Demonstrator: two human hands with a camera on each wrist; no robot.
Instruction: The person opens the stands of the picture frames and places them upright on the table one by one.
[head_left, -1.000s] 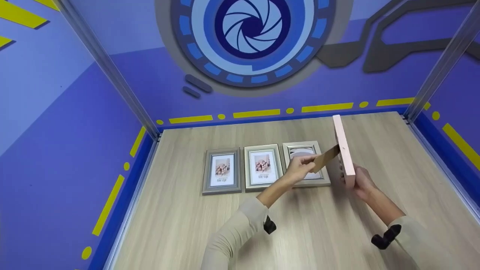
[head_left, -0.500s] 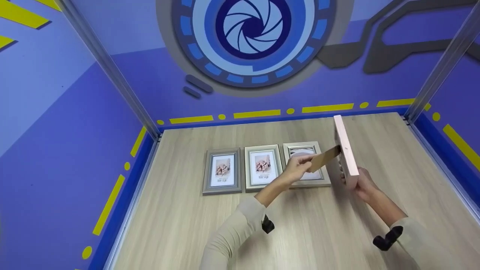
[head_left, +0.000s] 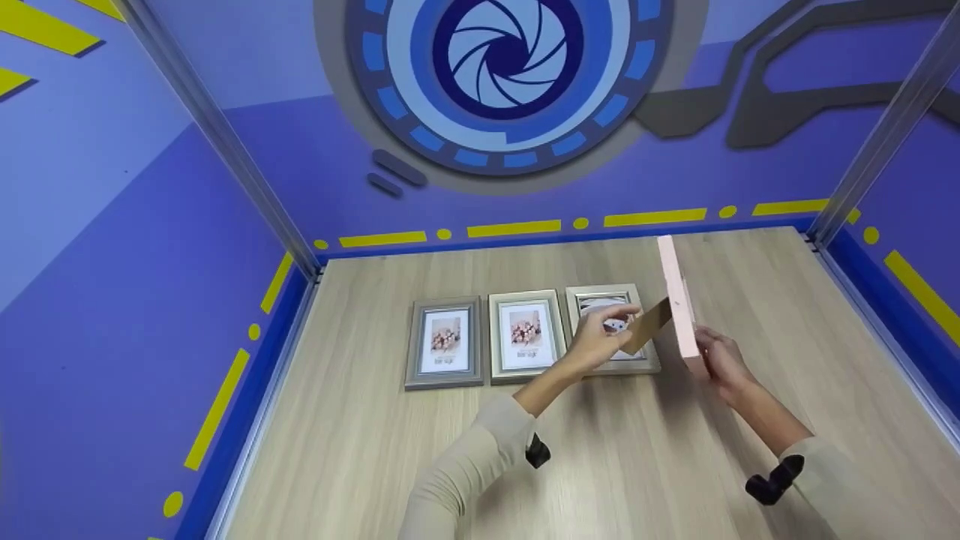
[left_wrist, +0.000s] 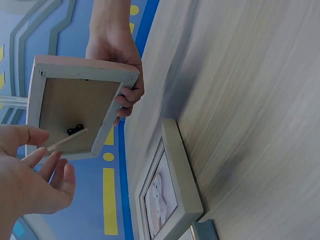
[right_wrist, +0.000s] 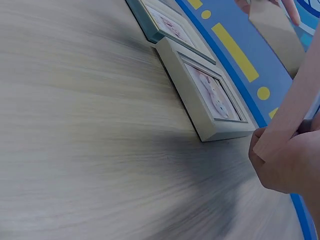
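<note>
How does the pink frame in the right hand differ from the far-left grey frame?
The pink frame is held up in the right hand, edge-on in the head view; the grey frame lies flat, face up. The pink frame's stand is swung out from its back; no stand shows on the grey frame. Both are rectangular.

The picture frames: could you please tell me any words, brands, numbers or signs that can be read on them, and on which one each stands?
Left frame: dark lettering, too small and blurred to read.
Middle frame: similar lettering, likewise unreadable.
Right frame: no readable text shows.
Pink frame: no text seen.
Nothing can be quoted.
</note>
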